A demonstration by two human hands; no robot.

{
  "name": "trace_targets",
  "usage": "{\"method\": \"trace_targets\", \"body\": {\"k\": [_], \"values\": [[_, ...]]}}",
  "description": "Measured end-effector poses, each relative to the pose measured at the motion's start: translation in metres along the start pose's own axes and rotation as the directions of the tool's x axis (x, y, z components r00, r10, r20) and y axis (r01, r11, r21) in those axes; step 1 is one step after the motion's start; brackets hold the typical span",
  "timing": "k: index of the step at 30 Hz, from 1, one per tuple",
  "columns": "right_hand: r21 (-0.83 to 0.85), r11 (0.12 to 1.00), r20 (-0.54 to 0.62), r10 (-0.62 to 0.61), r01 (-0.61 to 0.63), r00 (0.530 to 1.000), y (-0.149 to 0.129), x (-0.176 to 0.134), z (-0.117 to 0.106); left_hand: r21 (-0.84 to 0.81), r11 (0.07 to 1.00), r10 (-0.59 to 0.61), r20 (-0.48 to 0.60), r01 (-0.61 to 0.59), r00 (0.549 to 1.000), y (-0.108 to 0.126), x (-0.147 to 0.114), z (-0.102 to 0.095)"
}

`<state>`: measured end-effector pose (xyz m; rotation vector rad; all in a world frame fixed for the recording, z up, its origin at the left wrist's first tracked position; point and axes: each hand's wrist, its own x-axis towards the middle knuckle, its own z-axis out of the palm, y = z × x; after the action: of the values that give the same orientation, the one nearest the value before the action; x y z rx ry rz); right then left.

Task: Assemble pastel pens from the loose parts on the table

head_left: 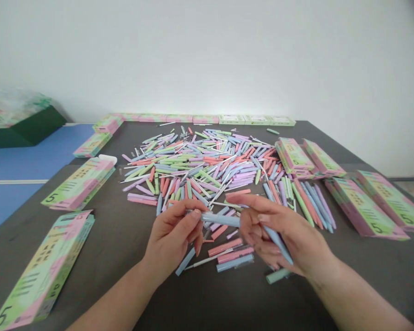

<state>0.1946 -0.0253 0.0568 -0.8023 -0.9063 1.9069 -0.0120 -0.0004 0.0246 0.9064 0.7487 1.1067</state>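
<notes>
Between my two hands lies a light-blue pen barrel (224, 219), level above the pile. My left hand (174, 230) pinches its clear left end between thumb and fingertips. The barrel's other end runs into the curled fingers of my right hand (286, 227). A second light-blue pen piece (278, 244) slants down across that same palm under the thumb; whether it is a cap or a barrel I cannot tell. Just below the hands lie pink pen caps (235, 254), a blue cap (235, 263) and a white refill (207, 261). A pale green piece (278, 276) sits under my right hand.
A broad heap of pastel pen parts (200, 161) covers the middle of the dark table (124, 257). Assembled-looking pens (313, 204) lie in a row at right. Printed boxes stand left (44, 271), right (365, 207) and along the back (179, 118). A dark green bin (27, 126) is far left.
</notes>
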Motion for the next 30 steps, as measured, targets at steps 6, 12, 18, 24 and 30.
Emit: {"method": "trace_targets", "body": {"k": [6, 12, 18, 24, 30], "values": [[0.064, 0.994, -0.142, -0.075, 0.085, 0.987, 0.001, 0.009, 0.003, -0.133, 0.985, -0.1, 0.082, 0.11, 0.992, 0.0, 0.004, 0.003], [0.006, 0.997, -0.047, -0.082, 0.082, 0.996, 0.002, 0.005, 0.018, -0.253, 0.946, -0.18, 0.112, 0.203, 0.977, -0.004, 0.009, -0.001], [-0.196, 0.95, -0.294, -0.293, 0.242, 0.91, -0.024, 0.015, -0.022, -0.354, 0.896, -0.227, 0.158, 0.269, 0.961, 0.0, 0.013, 0.001], [-0.93, 0.342, -0.286, -0.45, -0.133, 0.846, -0.038, 0.023, -0.084, -0.348, 0.9, -0.236, 0.118, 0.263, 0.965, 0.003, 0.012, 0.001], [-0.954, -0.192, -0.143, -0.388, -0.232, 0.91, -0.022, 0.029, -0.095, -0.343, 0.897, -0.252, 0.12, 0.279, 0.96, 0.002, 0.013, 0.0]]}}
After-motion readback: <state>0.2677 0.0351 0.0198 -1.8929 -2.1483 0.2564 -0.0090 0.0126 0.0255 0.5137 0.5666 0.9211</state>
